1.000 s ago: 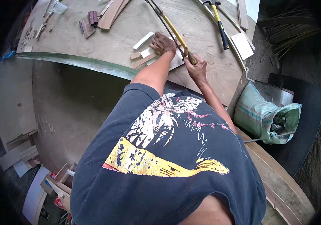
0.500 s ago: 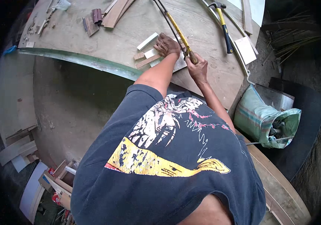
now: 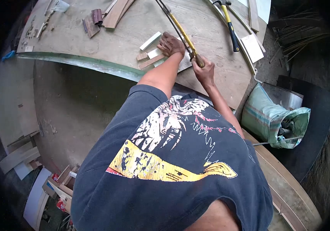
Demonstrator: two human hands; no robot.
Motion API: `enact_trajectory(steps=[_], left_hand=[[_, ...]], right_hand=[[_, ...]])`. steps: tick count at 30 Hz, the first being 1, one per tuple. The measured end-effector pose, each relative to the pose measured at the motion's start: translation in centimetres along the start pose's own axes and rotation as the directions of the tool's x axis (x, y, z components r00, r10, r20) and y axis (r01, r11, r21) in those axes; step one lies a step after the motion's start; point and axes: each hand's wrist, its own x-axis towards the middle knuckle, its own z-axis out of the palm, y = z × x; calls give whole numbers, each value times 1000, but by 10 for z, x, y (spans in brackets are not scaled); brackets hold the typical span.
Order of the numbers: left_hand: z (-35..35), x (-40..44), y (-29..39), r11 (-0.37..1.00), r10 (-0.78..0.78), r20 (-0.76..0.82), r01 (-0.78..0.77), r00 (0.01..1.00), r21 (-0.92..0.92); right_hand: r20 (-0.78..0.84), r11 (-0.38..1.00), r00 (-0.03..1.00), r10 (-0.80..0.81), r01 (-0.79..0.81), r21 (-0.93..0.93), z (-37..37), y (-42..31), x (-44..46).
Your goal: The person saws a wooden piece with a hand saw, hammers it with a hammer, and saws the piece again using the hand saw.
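My right hand (image 3: 204, 71) is closed around the handle of a yellow-framed hacksaw (image 3: 181, 31), which points away from me over the table. My left hand (image 3: 171, 44) lies just left of the saw, fingers curled down over a piece of wood (image 3: 154, 53) with a pale face. A brown wooden strip (image 3: 152, 61) and a small wood block (image 3: 142, 56) sit beside that wrist. Beyond them is a loose white-faced strip (image 3: 150, 41). The spot where the blade meets the work is mostly hidden by my hands.
A claw hammer (image 3: 232, 32) and a white rectangular piece (image 3: 252, 49) lie to the right on the plywood tabletop (image 3: 107, 42). Wooden boards (image 3: 118, 14) and brown offcuts (image 3: 92, 29) are at the back left. A green sack (image 3: 263, 115) stands beyond the table's right edge.
The hacksaw and my right hand have shifted slightly toward me relative to the table. My left hand stays on the wood, and the whole view has moved a little.
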Motion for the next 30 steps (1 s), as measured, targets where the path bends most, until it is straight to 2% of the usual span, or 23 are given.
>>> enact_trajectory(steps=[3,5,6,7,8,10,11,12,14,15,16,17,18,20,22,23,24,26,27,29,30], left_hand=[[-3,5,2,999,-29,-31,27,999,-46],[-5,3,2,994,-87,109,94,990,-57],[-7,5,3,994,-88,105,94,991,-59],[-10,5,3,992,-99,129,108,987,-62],[-10,5,4,990,-111,156,123,982,-67],[-5,5,3,991,-110,174,122,979,-55],[-2,7,2,992,-107,184,117,977,-42],[0,8,3,992,-111,179,120,977,-42],[5,2,2,997,-74,-29,74,997,12],[8,1,0,999,-17,-61,19,998,26],[6,-1,-1,999,-10,-51,11,999,31],[0,0,2,1000,-16,-19,17,1000,22],[-3,1,4,1000,-24,7,24,1000,13],[7,3,0,999,-43,-7,43,999,-3],[4,2,2,999,-35,-46,36,998,8],[0,2,3,999,-51,19,51,999,19],[6,3,2,998,-53,17,53,998,16],[20,5,-3,999,-44,-82,43,996,-14],[15,4,-1,999,-51,-77,50,996,-14],[-3,4,4,997,-79,52,80,996,-10],[-1,5,3,997,-79,56,79,995,-7]], right_hand=[[-15,999,1000,-26,26,-46,10,-7,16],[-3,999,1000,-7,7,-45,4,-5,9],[11,999,1000,10,-9,-37,2,-4,5],[-20,995,996,-84,83,-48,-2,1,-3],[-17,995,996,-84,84,-49,-10,5,-13],[41,996,995,91,-90,-24,-27,3,-33],[44,996,995,89,-88,-23,-32,4,-40],[44,995,995,94,-95,10,-35,6,-45],[46,993,993,106,-109,46,-33,10,-45],[57,995,993,101,-101,-11,-30,10,-37],[66,993,993,101,-97,-68,-29,4,-28],[-22,998,997,-69,69,-1,-21,-4,-15],[-12,998,998,-54,54,32,-10,1,-4],[57,996,994,90,-88,-25,3,-8,14],[41,999,998,41,-40,-10,5,-6,15],[28,1000,1000,2,-2,-3,4,-4,13],[29,1000,1000,-1,1,-5,-1,-4,9],[33,999,999,36,-36,-2,-20,-8,-13],[40,999,998,38,-38,-8,-29,-5,-26],[46,997,996,78,-78,3,-41,5,-47],[47,997,995,82,-83,3,-40,5,-47]])
